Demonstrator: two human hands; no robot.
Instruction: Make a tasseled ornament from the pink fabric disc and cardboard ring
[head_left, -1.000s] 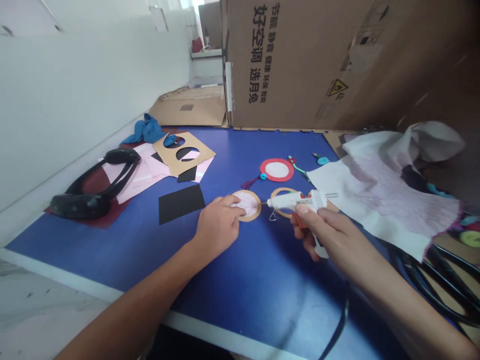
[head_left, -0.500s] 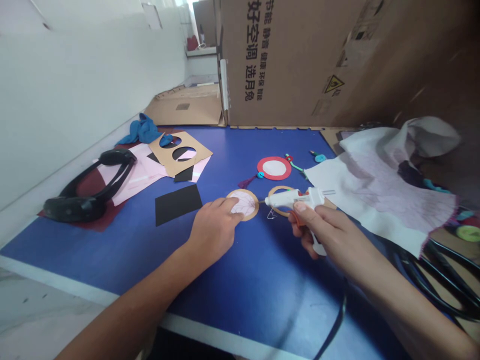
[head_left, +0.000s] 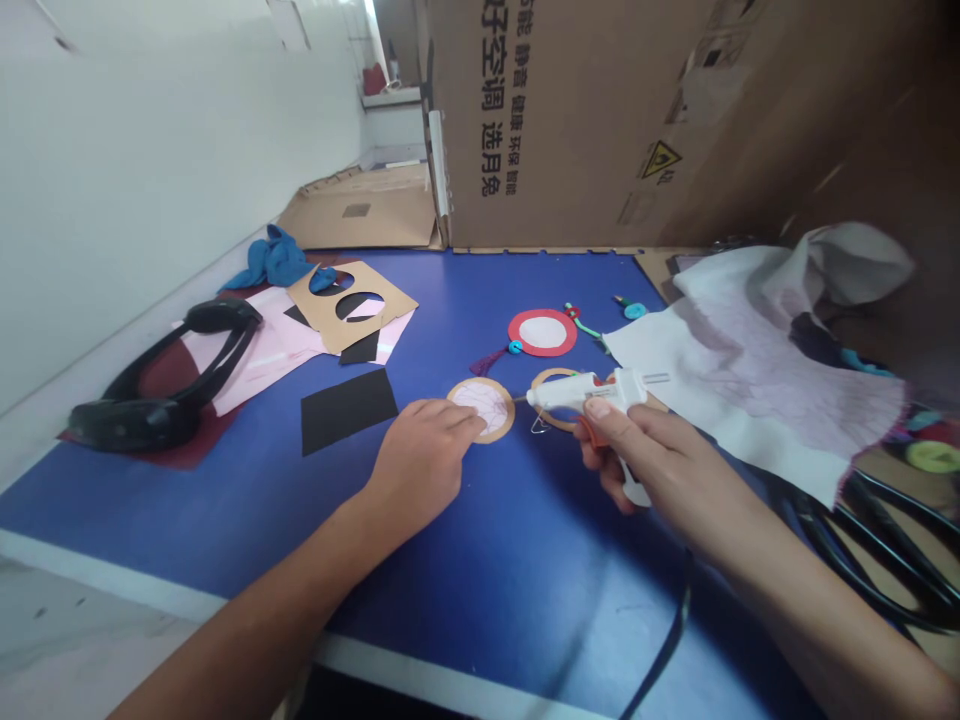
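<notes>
Head view, centre of the frame: the left hand [head_left: 420, 465] open and flat, no grip at all, fingertips [head_left: 469, 423] down on a pale pink disc [head_left: 477, 403] set in a kraft-card ring [head_left: 505, 426]. Just to the right, the right hand [head_left: 660, 465] clenched around a white hot glue gun [head_left: 577, 392], thumb along the top, fingers wrapped about the orange trigger [head_left: 589, 432]. Nozzle pointing left, just beside the ring's right edge and not touching it, gun body across a second card ring [head_left: 551, 375]. Above, a red ring [head_left: 541, 332] with a dark tassel [head_left: 487, 360]. Upper left of the table, a cut-out card stencil [head_left: 352, 305] on pink paper [head_left: 259, 362]; below it, a black card rectangle [head_left: 349, 410]. Far left, a black head strap [head_left: 161, 395]. Near the top, a crumpled blue cloth [head_left: 274, 258]. Right side, a sheet of white fabric [head_left: 750, 390]. Behind everything, a big printed carton [head_left: 570, 120].
</notes>
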